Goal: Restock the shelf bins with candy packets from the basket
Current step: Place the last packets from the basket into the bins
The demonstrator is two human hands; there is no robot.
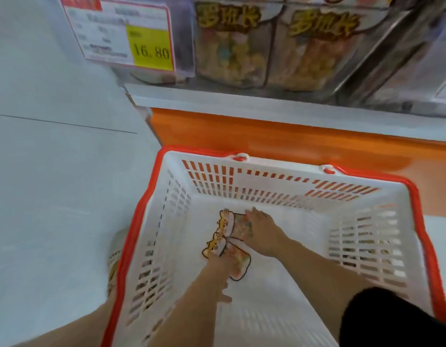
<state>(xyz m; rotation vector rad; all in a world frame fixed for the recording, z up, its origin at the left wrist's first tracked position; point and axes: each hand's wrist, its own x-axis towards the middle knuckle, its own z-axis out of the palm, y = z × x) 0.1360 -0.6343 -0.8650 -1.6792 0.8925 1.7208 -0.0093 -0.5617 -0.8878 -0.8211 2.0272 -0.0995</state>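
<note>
Both my hands are down at the bottom of the basket. My right hand lies on the farther candy packet with its fingers stretched out flat over the coloured part, not curled around it. My left hand is on the nearer candy packet; the picture is blurred there, so I cannot tell if the fingers grip it or only rest on it. The two packets lie flat and touch each other end to end, a little left of the middle of the basket floor. They are the only things I see inside.

The basket is white with slotted walls and a red rim, and it stands on the floor just in front of the shelf. Above it, on the white shelf edge, stand clear bins holding upright packets with yellow letters. A price tag with 16.80 hangs at the left bin. Under the shelf there is an orange panel. The floor is pale tile with one thin seam. My foot in a sandal is beside the left wall of the basket.
</note>
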